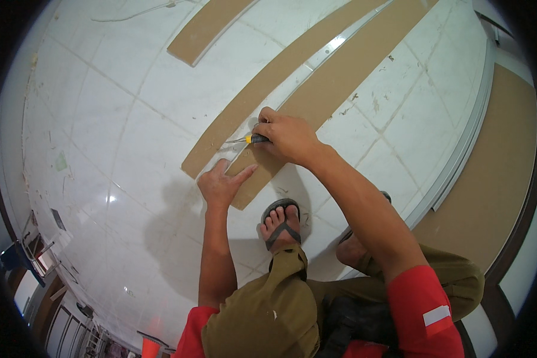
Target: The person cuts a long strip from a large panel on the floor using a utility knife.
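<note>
My right hand (285,136) is closed on a slim hand tool (253,139) with a black-and-yellow handle. Its thin metal tip points left over the pale gap between two long brown board strips; whether it is a blade or a screwdriver shaft, I cannot make out. My left hand (219,184) rests at the near end of these strips, thumb stretched to the right and forefinger apart from it. The left board strip (244,107) and the wider right board strip (346,71) run away to the upper right, with a shiny metal strip (334,43) between them farther off.
A shorter brown board piece (206,30) lies at the upper left on the white tiled floor (110,107). Dark scraps (355,96) are scattered there. Right of me are metal profiles (453,164) and a large brown panel (489,173). An orange cone (150,347) stands lower left.
</note>
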Demonstrator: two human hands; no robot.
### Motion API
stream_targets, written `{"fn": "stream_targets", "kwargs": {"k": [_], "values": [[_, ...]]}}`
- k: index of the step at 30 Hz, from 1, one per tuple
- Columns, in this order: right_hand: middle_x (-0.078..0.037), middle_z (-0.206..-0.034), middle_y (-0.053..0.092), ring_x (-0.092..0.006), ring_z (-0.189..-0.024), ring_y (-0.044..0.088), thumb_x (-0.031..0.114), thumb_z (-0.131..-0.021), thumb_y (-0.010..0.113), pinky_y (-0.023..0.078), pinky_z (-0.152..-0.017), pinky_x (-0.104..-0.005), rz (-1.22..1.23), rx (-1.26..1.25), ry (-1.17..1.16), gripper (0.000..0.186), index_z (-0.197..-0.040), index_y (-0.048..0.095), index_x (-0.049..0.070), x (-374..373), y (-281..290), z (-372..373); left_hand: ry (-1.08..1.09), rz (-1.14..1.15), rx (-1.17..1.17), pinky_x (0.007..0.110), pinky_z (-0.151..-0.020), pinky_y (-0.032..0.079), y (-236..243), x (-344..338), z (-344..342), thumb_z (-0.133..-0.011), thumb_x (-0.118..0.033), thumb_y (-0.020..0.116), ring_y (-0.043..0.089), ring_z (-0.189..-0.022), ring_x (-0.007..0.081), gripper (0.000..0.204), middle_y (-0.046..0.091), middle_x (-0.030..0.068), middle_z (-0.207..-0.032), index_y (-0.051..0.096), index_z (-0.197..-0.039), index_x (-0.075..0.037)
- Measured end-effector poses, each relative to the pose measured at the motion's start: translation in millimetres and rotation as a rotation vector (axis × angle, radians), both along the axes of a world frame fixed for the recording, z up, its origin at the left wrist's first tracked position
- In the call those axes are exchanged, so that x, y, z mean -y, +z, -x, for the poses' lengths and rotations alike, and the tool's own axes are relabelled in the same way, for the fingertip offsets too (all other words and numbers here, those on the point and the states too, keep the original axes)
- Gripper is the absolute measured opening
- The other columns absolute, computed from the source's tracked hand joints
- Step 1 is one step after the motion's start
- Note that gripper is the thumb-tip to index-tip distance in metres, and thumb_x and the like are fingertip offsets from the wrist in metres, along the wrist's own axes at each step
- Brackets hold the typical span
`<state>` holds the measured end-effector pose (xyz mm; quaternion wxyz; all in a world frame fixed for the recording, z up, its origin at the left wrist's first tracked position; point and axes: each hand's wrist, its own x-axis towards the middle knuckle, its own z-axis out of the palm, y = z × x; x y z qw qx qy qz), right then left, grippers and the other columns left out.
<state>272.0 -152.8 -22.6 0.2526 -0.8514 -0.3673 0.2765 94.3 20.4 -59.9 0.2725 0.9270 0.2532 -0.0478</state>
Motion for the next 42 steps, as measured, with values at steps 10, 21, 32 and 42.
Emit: {"fn": "stream_targets", "kwargs": {"k": [10, 21, 32, 42], "values": [[-0.01, -0.117, 0.068, -0.0387, -0.098, 0.072, 0.02, -0.093, 0.075, 0.058, -0.085, -0.0522, -0.003, -0.012, 0.047, 0.017, -0.106, 0.074, 0.008, -4, -9, -23, -0.004, -0.004, 0.072, 0.044, -0.059, 0.056, -3, 0, 1, -0.071, -0.058, 0.098, 0.07, -0.06, 0.0352, 0.057, 0.073, 0.0131, -0.069, 0.072, -0.077, -0.007], [-0.005, -0.12, 0.073, -0.0326, -0.098, 0.073, 0.022, -0.094, 0.076, 0.059, -0.087, -0.0451, 0.005, -0.017, 0.14, 0.02, -0.11, 0.08, 0.01, 0, -8, -24, 0.018, 0.043, 0.026, 0.042, -0.058, 0.055, -1, 1, -1, -0.071, -0.053, 0.099, 0.067, -0.057, 0.0306, 0.056, 0.072, 0.0121, -0.068, 0.072, -0.077, -0.005], [-0.007, -0.109, 0.069, -0.0266, -0.097, 0.076, 0.016, -0.094, 0.067, 0.063, -0.078, -0.0453, -0.028, 0.348, 0.385, 0.011, -0.1, 0.071, 0.008, -6, -12, -11, 0.008, 0.026, 0.151, 0.041, -0.056, 0.055, -5, 1, -1, -0.069, -0.061, 0.097, 0.069, -0.057, 0.0303, 0.059, 0.072, 0.0086, -0.067, 0.071, -0.075, -0.008], [-0.012, -0.114, 0.073, -0.0356, -0.095, 0.071, 0.019, -0.094, 0.077, 0.058, -0.082, -0.0473, -0.066, 0.032, -0.301, 0.017, -0.104, 0.075, 0.006, -14, -7, -34, -0.01, -0.02, 0.132, 0.042, -0.055, 0.055, -5, 0, 0, -0.069, -0.061, 0.097, 0.068, -0.056, 0.0327, 0.061, 0.071, 0.0097, -0.066, 0.066, -0.069, -0.008]]}}
